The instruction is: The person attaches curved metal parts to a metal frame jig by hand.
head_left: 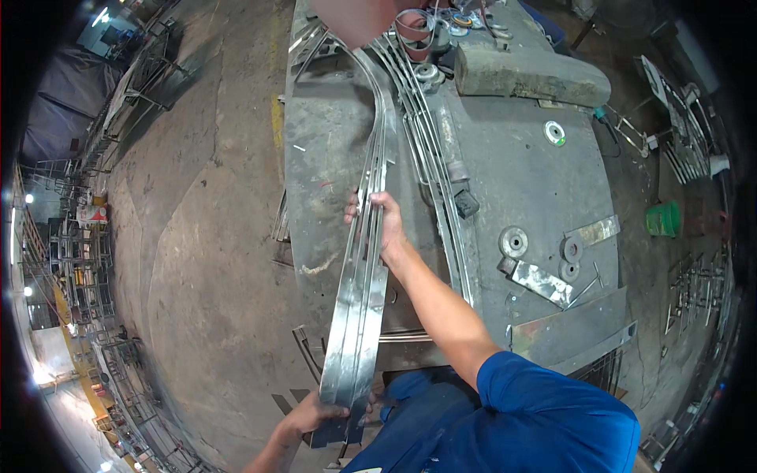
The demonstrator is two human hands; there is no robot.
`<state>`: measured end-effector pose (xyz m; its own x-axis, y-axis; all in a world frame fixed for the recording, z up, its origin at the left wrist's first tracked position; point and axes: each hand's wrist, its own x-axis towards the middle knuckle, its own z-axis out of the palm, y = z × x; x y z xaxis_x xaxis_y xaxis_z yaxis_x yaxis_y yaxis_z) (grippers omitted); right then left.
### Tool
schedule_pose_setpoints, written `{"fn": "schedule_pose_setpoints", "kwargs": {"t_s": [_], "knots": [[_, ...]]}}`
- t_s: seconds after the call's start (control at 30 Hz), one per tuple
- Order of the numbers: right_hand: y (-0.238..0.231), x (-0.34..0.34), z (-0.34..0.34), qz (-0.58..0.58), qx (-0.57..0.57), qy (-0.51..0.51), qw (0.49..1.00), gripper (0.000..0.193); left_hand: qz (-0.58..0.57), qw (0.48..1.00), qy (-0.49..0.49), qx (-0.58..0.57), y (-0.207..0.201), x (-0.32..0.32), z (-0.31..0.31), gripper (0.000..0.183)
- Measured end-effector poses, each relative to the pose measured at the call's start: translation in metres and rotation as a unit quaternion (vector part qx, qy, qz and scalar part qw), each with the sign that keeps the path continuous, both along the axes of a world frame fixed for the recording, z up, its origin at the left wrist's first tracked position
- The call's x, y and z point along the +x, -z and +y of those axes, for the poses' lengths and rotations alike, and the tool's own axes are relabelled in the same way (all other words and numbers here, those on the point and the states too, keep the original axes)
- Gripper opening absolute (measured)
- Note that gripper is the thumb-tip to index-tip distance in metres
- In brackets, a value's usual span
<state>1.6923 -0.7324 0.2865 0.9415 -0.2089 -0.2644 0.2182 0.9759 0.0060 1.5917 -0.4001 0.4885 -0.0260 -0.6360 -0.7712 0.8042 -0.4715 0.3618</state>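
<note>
A long, shiny bundle of metal strips (354,331) runs from the near edge of the picture up across the table, bending to the left at its far end. My left hand (318,413) grips its wide near end, thumb lying on the upper face. Further along, my right hand (386,221) wraps around the narrower middle, with fingertips showing on the left side. Just right of it, more thin curved metal rods (430,150) lie on the table, apart from my right hand.
The grey worktable (520,185) holds a thick rounded block (530,76), grinding discs (514,242), a silver metal block (542,284) and a dark small block (467,203). A reddish shape (359,20) covers the far end. A green bucket (664,219) stands on the floor to the right.
</note>
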Motion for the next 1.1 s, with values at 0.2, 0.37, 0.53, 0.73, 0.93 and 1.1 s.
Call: {"fn": "schedule_pose_setpoints", "kwargs": {"t_s": [0.2, 0.37, 0.53, 0.73, 0.93, 1.1], "knots": [[-0.026, -0.008, 0.015, -0.037, -0.012, -0.018, 0.999, 0.043, 0.022, 0.999, -0.016, -0.034, 0.005, -0.013, 0.025, 0.056], [-0.045, -0.016, 0.029, -0.064, 0.012, -0.037, 0.997, 0.052, 0.053, 0.998, -0.041, -0.019, -0.012, -0.033, 0.022, 0.059], [-0.047, -0.022, 0.041, -0.037, -0.02, -0.053, 0.998, 0.053, 0.023, 0.998, -0.032, -0.039, 0.009, -0.058, 0.042, 0.064], [-0.081, -0.023, 0.066, -0.035, -0.056, -0.112, 0.992, 0.054, 0.017, 0.983, -0.116, -0.138, 0.022, -0.099, 0.062, 0.07], [-0.113, -0.047, 0.114, -0.097, -0.043, -0.152, 0.983, 0.06, -0.008, 0.968, -0.195, -0.157, -0.007, -0.158, 0.083, 0.066], [-0.147, -0.106, 0.176, -0.102, -0.047, -0.204, 0.972, 0.057, -0.134, 0.969, -0.177, -0.11, -0.009, -0.272, 0.122, 0.055]]}}
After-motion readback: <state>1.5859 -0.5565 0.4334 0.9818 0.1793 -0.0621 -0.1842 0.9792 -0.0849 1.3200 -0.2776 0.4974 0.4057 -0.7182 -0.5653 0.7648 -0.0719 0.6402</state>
